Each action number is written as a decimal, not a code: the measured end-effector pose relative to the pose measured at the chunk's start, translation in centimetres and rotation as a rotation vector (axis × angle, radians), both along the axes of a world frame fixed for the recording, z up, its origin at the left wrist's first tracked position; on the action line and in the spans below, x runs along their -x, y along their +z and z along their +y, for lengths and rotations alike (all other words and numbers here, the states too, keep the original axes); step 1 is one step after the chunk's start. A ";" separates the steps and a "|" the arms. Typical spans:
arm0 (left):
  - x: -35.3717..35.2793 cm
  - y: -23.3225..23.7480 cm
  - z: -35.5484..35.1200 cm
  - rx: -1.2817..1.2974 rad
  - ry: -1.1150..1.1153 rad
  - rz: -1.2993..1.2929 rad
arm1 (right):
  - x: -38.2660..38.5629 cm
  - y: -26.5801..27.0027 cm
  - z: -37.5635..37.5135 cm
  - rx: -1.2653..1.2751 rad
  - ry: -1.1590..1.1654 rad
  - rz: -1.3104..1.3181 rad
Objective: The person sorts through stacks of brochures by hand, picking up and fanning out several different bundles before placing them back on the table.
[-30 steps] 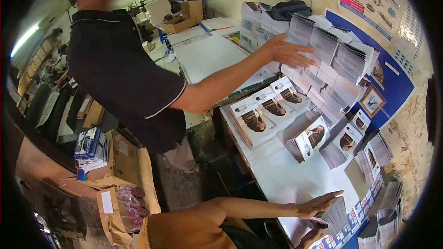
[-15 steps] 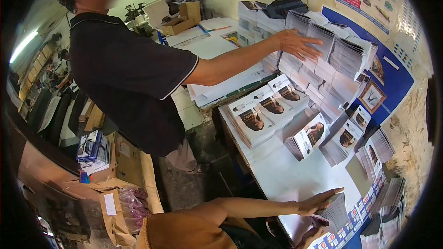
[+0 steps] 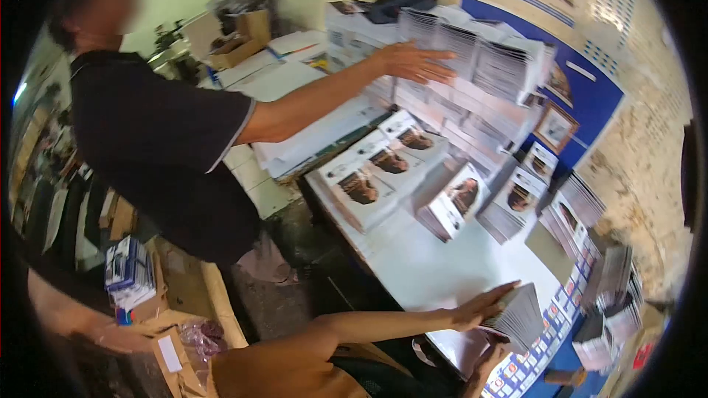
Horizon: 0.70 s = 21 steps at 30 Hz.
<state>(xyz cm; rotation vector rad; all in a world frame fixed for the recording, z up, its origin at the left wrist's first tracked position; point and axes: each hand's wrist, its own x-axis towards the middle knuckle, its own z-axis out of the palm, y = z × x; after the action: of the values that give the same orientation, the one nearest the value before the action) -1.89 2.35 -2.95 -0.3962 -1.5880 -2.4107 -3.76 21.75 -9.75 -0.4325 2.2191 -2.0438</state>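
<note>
A stack of thin booklets (image 3: 518, 318) stands tilted between my two hands near the table's front edge, its page edges facing up and right. My left hand (image 3: 479, 308) lies along the far side of the stack with its fingers stretched out and pressed on it. My right hand (image 3: 488, 365) grips the stack from the near, lower side; part of its fingers is hidden. Under and beside the stack lies a printed blue-and-white sheet (image 3: 542, 346). Past my hands, a small booklet stack (image 3: 455, 199) with a portrait cover rests on the white table (image 3: 413, 258).
A co-worker in a dark shirt (image 3: 147, 125) stands opposite, one hand (image 3: 417, 63) at the tall booklet piles (image 3: 472, 59). Three cover-up piles (image 3: 361, 188) line the table's left edge. More bundles (image 3: 608, 276) lie at right. A cardboard box (image 3: 181, 273) stands at lower left.
The view has swung right, so the scene sits further left. My hands stay on the booklet stack, which shows more of its page edges. The co-worker's hand remains by the tall piles.
</note>
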 end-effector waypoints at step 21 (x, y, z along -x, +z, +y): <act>-0.9 -0.5 1.3 0.147 0.157 0.105 | -1.1 1.1 -1.2 0.401 0.010 -0.171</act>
<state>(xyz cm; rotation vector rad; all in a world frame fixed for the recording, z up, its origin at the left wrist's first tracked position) -0.95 3.68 -3.50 -0.4017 -1.6880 -2.1307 -2.61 20.52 -8.61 -0.2831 1.7086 -2.4203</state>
